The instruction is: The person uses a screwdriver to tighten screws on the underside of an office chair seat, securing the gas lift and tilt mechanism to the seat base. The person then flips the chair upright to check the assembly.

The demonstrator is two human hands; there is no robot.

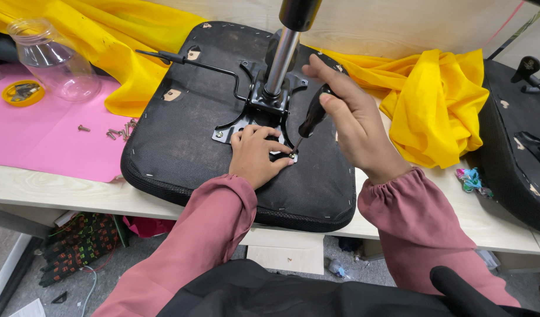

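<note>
Mauve sleeves [223, 217] reach in from the near edge toward an upturned black chair seat [182, 117] lying on the light wooden table [487, 217]. At its middle, the left hand [255, 155] presses flat beside the metal mounting plate [238, 126], fingers curled near a screw [293, 156]. The right hand [352, 123] is closed around a black-handled screwdriver [313, 117] whose tip sits on that screw. Judging by this, a plate screw is being turned; the tool needs to stay upright and seated. A chrome gas cylinder [280, 58] rises from the plate. Loose screws [120, 132] lie on a pink sheet [41, 135], with a clear plastic jar [53, 58] and its yellow lid [23, 93]. Yellow cloth [434, 100] lies behind.
</note>
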